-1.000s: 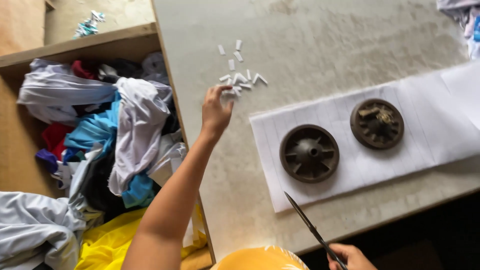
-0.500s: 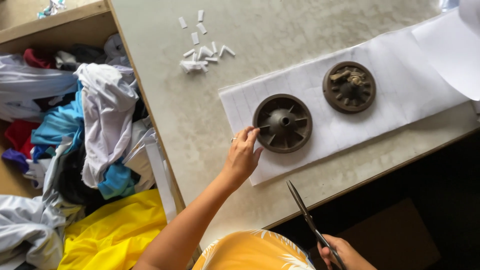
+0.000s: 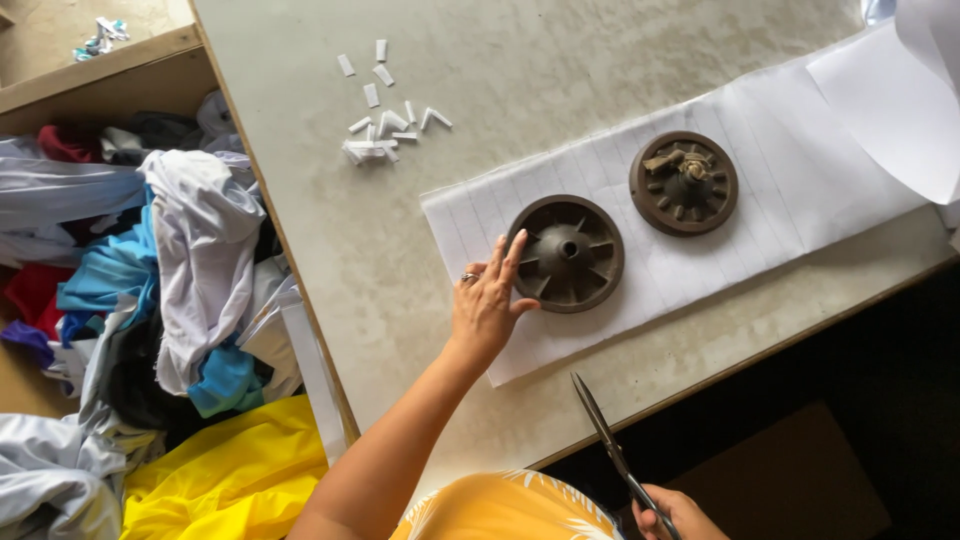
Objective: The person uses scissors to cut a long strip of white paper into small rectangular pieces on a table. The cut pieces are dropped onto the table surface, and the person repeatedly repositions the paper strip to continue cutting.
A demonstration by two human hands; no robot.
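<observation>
My left hand [image 3: 487, 303] lies flat on the near end of a long white paper strip [image 3: 780, 170], fingers spread, its fingertips touching the rim of a dark round ribbed disc [image 3: 566, 253] that rests on the paper. A second dark disc [image 3: 684, 183] sits farther right on the same strip. My right hand [image 3: 668, 515] is at the bottom edge, below the table edge, gripping a pair of scissors [image 3: 603, 437] whose blades point up and to the left towards the table. A small heap of cut white paper pieces [image 3: 380, 130] lies on the grey table [image 3: 560, 70].
A wooden bin [image 3: 110, 65] left of the table is heaped with clothes in white, blue, red and yellow [image 3: 180, 300]. More white paper sheets [image 3: 900, 90] overlap the strip at the top right. The floor below the table's front edge is dark.
My left hand has come back from the paper pieces to the near disc and now presses flat on the paper. The scissors hand has stayed low at the bottom.
</observation>
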